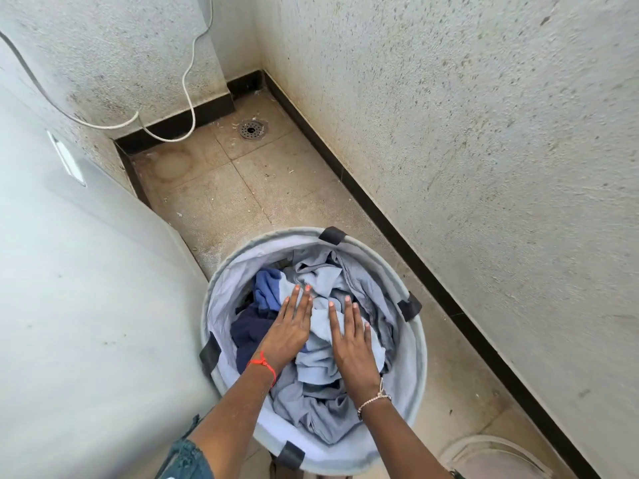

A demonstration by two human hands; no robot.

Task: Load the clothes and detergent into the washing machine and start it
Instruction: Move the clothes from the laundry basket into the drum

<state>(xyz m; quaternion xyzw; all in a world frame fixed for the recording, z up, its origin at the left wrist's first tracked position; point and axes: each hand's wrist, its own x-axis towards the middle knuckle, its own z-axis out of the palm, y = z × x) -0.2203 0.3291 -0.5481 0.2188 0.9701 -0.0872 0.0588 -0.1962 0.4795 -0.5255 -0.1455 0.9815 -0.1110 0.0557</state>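
A round grey fabric laundry basket [416,344] stands on the floor in front of me, filled with a heap of clothes [321,368] in light blue, grey and navy. My left hand [288,326] lies flat on the pile, fingers stretched out, a red thread at the wrist. Beside it my right hand [351,337] also rests flat on a light blue garment, fingers apart, a bracelet at the wrist. Neither hand has closed around any cloth. The pale side of the washing machine [69,271] fills the left of the view; its lid and controls are out of sight.
A rough speckled wall [484,133] runs along the right with a black skirting. The tiled floor [242,188] has a round drain [252,129] near the far corner. A white cord [188,88] hangs down the back wall. A pale object [494,458] sits at bottom right.
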